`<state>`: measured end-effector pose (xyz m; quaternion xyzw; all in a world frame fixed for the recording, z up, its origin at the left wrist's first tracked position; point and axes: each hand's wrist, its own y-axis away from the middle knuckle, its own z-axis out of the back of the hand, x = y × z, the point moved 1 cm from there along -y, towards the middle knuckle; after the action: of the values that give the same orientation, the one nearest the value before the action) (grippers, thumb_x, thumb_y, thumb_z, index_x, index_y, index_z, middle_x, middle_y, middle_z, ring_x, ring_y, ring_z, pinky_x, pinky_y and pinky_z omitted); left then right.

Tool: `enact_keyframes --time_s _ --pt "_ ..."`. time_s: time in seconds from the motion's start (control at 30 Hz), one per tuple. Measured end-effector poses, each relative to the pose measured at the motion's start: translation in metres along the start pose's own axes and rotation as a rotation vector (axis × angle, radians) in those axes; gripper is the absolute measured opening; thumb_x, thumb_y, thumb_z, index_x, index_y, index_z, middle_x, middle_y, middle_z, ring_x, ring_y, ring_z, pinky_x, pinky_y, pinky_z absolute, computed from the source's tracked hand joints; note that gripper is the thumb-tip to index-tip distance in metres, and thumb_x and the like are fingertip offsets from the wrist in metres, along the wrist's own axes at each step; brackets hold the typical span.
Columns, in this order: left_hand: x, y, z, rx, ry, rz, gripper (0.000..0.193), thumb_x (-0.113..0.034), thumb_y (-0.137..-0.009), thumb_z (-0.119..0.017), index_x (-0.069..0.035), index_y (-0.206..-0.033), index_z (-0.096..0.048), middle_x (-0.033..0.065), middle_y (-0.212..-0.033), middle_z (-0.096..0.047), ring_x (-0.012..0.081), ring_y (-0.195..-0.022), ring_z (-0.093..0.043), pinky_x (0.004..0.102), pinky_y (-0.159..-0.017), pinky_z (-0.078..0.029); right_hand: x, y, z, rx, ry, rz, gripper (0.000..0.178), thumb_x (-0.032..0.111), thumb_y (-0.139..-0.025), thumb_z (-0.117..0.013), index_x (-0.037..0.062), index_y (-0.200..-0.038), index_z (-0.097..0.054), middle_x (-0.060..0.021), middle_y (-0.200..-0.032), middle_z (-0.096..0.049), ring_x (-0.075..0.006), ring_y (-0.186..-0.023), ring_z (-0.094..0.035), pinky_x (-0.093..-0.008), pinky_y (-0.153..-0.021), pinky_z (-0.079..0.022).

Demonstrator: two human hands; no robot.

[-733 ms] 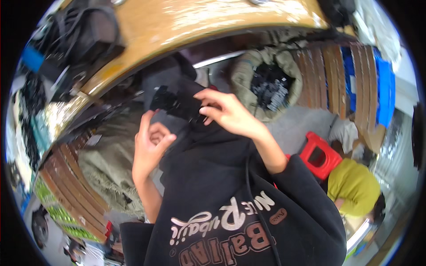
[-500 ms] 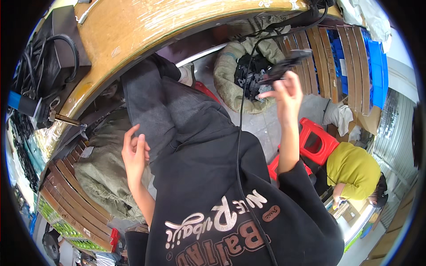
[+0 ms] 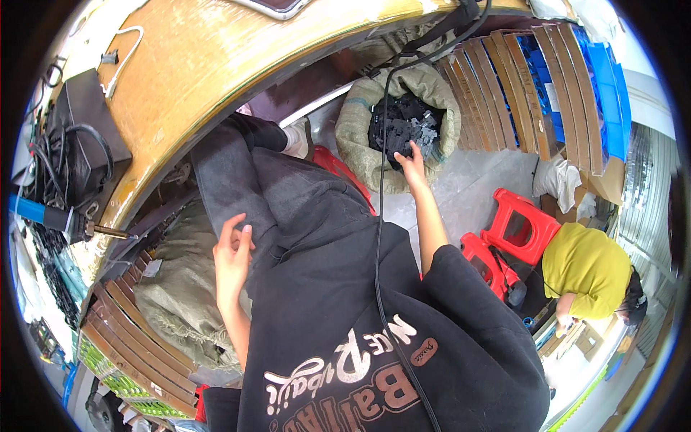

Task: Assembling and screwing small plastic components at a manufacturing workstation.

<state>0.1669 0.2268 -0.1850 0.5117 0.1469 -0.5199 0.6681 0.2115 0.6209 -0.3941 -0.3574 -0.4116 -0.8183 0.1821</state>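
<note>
My right hand (image 3: 412,170) reaches over the mouth of a rolled-down woven sack (image 3: 353,137) on the floor. Its thumb and fingers close on a flat black part (image 3: 395,145), whose exact kind I cannot make out. Around that part, black and grey plastic-looking pieces (image 3: 425,135) fill the sack, and some blend with it. My left hand (image 3: 232,253) hangs over my lap beside my thigh, fingers loosely curled and apart, holding nothing.
A wooden workbench (image 3: 194,54) curves overhead, bearing a soldering iron (image 3: 68,222) and a black box (image 3: 83,137) with cables. A black cable (image 3: 381,216) crosses my front. Cardboard-edged stacks (image 3: 497,93), red stools (image 3: 520,227) and a person in yellow (image 3: 586,270) are at right.
My right hand has moved left and down to the sack, carrying the black part from its right side. My left hand stays near my lap. The view has shifted slightly.
</note>
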Motion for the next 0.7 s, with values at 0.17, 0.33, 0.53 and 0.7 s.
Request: enact_keyframes --time_s 0.17,0.33,0.53,0.7 --pt "-0.003 -0.001 -0.010 0.022 -0.012 0.033 0.022 -0.016 -0.084 -0.050 -0.008 -0.104 -0.052 0.0004 -0.053 -0.048 0.0058 -0.044 -0.043 0.0215 -0.042 -0.036 -0.014 -0.008 0.025 -0.198 0.650 0.331 0.063 0.025 -0.071 -0.061 0.0080 -0.125 -0.033 -0.0182 -0.132 -0.026 -0.0312 -0.120 -0.030 -0.0414 -0.097 -0.025" --pt "-0.005 -0.007 -0.013 0.055 -0.022 -0.010 0.022 -0.016 -0.084 -0.050 -0.007 -0.104 -0.052 0.0006 -0.053 -0.048 0.0056 -0.044 -0.042 0.0212 -0.042 -0.035 -0.031 -0.020 0.104 -0.640 0.683 -0.052 0.070 0.038 -0.068 -0.065 0.0085 -0.123 -0.033 -0.0155 -0.125 -0.034 -0.0336 -0.113 -0.035 -0.0481 -0.088 -0.033" --pt "-0.007 -0.008 -0.016 0.022 0.074 0.007 0.020 -0.016 -0.085 -0.049 -0.006 -0.102 -0.053 0.0001 -0.054 -0.048 0.0044 -0.044 -0.041 0.0194 -0.041 -0.034 -0.015 -0.024 0.116 -0.667 0.470 -0.220 0.083 0.043 -0.062 -0.069 -0.0002 -0.122 -0.031 -0.0228 -0.122 -0.034 -0.0376 -0.108 -0.039 -0.0434 -0.088 -0.035" --pt "-0.024 -0.033 -0.056 0.124 0.280 0.055 0.017 -0.017 -0.085 -0.050 -0.006 -0.098 -0.053 -0.0006 -0.058 -0.048 0.0037 -0.045 -0.041 0.0178 -0.039 -0.032 -0.066 -0.056 0.070 -0.487 0.236 -0.140 0.065 0.039 -0.067 -0.066 -0.0070 -0.109 -0.046 -0.0270 -0.105 -0.051 -0.0362 -0.102 -0.048 -0.0387 -0.087 -0.037"
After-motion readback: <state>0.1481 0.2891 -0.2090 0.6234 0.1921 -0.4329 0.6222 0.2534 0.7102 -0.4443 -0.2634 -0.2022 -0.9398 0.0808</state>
